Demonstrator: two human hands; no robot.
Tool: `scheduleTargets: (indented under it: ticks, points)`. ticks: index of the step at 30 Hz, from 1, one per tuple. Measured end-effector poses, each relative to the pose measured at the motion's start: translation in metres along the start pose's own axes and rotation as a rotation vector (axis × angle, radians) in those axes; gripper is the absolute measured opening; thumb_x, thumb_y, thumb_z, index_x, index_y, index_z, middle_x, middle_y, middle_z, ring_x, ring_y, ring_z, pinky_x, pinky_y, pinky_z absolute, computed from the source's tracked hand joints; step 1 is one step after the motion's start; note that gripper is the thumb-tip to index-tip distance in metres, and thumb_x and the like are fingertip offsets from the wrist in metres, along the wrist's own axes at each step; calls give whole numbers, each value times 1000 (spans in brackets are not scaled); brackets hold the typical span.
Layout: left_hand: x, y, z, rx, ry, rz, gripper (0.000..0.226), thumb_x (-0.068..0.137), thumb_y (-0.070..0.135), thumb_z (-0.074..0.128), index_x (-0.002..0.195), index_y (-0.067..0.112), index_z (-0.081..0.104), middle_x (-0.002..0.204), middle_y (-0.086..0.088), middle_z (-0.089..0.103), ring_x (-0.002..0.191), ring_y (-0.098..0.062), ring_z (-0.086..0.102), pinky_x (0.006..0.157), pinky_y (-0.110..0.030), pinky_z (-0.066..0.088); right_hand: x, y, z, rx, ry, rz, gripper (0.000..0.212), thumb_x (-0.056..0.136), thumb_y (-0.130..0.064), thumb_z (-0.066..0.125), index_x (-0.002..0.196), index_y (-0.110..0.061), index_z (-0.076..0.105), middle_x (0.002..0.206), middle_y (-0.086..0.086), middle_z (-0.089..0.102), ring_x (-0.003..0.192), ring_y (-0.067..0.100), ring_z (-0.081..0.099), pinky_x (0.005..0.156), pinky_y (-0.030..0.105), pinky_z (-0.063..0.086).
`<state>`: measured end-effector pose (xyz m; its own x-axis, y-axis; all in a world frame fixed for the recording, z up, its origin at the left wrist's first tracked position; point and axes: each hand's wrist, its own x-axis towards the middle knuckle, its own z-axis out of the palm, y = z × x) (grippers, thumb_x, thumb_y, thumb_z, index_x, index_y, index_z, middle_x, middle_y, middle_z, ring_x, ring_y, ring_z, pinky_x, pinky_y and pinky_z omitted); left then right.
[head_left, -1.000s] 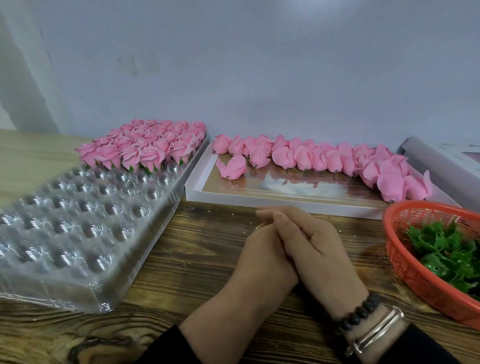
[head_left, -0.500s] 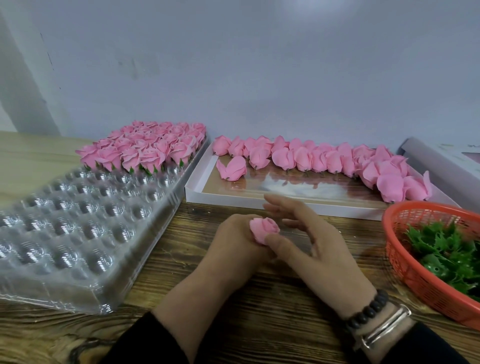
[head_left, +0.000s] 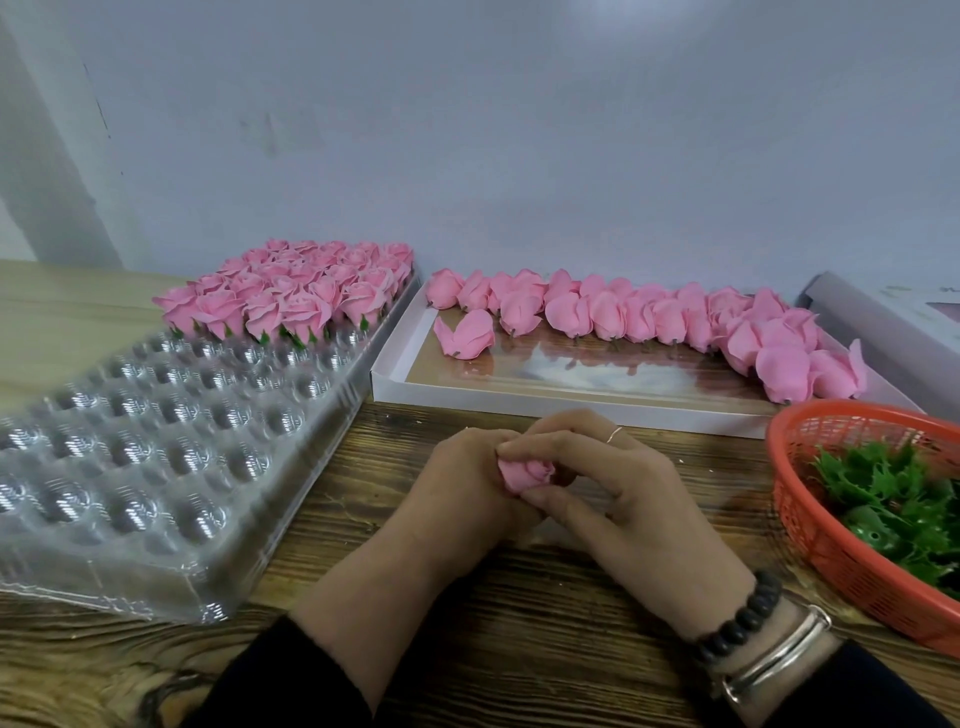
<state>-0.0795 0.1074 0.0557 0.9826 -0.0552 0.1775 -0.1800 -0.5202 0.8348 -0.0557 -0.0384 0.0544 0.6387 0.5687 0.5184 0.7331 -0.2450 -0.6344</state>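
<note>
Head view. A wooden bench (head_left: 519, 649) fills the lower half of the frame, with a pale wall behind it.

At lower centre, the left hand (head_left: 467, 483) and the right hand (head_left: 639, 499) meet just above the bench surface. Between them sits one pink rose head (head_left: 524, 474). The left hand has its fingers curled round the bloom from the left. The right hand pinches it, with the thumb beneath and a fingertip on top. Most of the bloom is covered and only its upper petals show. The right wrist carries a dark bead bracelet (head_left: 737, 621) and a metal bangle (head_left: 779, 660), and a thin ring (head_left: 614, 434) shows on one finger.

At left, a clear plastic cavity tray (head_left: 156, 441) lies on the bench, angled toward the upper centre. Its far end holds finished roses (head_left: 296, 296) standing upright with green bases, and the near cavities show nothing in them.

At centre right, a shallow white box (head_left: 395, 384) lies beside the tray. A row of loose rose heads (head_left: 649, 317) lies along its far edge and curves down at the right. One separate bloom (head_left: 465, 335) lies just in front of the row's left end.

At the right edge, an orange mesh basket (head_left: 810, 519) holds green plastic calyxes (head_left: 893, 493). It is cut off by the frame.
</note>
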Motion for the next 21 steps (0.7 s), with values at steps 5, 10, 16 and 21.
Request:
scheduleTargets:
  ticks: [5,10,16,21]
  points:
    - [1,0,4,-88,31,11,32,65,-3,76,83,20,62,80,3,66,78,-14,62,74,-32,50,0,-1,-1,-14,13,8,22,79,-6,71,97,-19,70,99,-10,61,97,3,58,85,16,45]
    - [2,-2,7,-166,33,-4,61,67,-8,73,119,18,56,106,1,67,102,-13,62,93,-36,49,1,-3,1,-5,44,37,28,73,4,70,91,-17,70,93,-11,62,89,-1,57,81,11,43]
    - [0,-5,6,-166,-32,-17,93,66,-4,76,133,42,32,114,-3,60,104,-12,61,95,-30,48,0,-1,0,105,132,158,36,68,10,66,87,-21,69,84,-7,63,80,4,58,73,12,44]
    - [0,2,8,191,204,139,57,64,28,74,113,32,45,98,4,48,91,-11,48,83,-24,42,2,6,-1,211,233,290,40,71,9,67,80,-30,66,81,11,63,69,17,58,65,25,50]
